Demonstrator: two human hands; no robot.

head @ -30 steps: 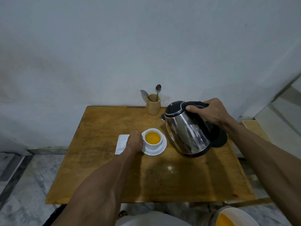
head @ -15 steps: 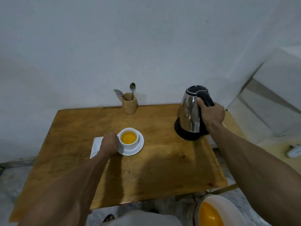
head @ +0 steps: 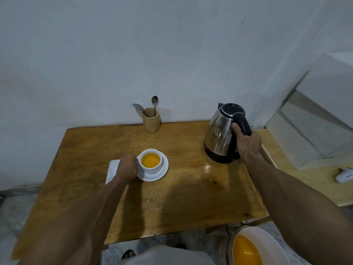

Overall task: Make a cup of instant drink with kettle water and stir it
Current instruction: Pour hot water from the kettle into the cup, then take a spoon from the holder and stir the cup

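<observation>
A white cup [head: 150,168] holding orange liquid sits on a white saucer [head: 162,172] near the middle of the wooden table [head: 183,196]. My left hand [head: 127,168] is closed at the cup's left side, on its handle. A steel kettle [head: 221,133] with a black lid and handle stands upright on its black base at the table's far right. My right hand [head: 247,143] is wrapped around the kettle's handle. Two spoons [head: 155,104] stand in a wooden holder [head: 151,121] at the back edge.
A white napkin [head: 112,170] lies under my left wrist. A white bucket [head: 254,245] with orange liquid stands on the floor at the lower right. White steps [head: 313,134] rise to the right, and a small white object [head: 344,175] lies on the side board.
The kettle went from tilted beside the cup to upright on its base at the far right, my right hand still on its handle. My left hand stayed at the cup.
</observation>
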